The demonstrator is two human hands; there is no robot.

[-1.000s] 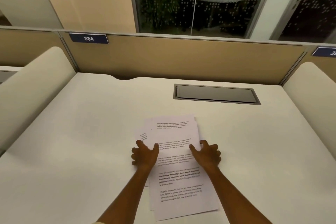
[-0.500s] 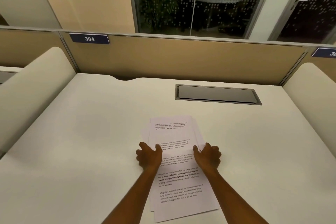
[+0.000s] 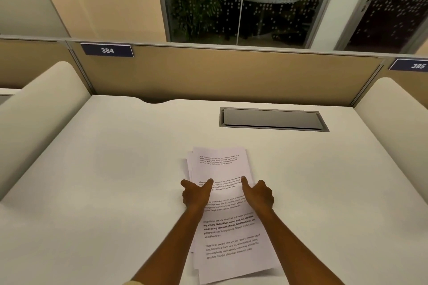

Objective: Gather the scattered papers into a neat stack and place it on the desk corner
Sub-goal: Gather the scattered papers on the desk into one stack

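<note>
While the papers [image 3: 220, 169] are lying mid-way across the counter [image 3: 115, 180] in a skewed overlap, the left hand [image 3: 196, 195] and right hand [image 3: 259, 194] are pinching their side edges, thumbs on top. Squaring appears to be under way. The next move is likely calling for even inward pressure, then a lift to the corner.

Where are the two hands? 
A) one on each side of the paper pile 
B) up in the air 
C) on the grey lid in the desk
A: the left hand and the right hand hold the sides of the paper pile, with both thumbs on the top sheet.
</note>
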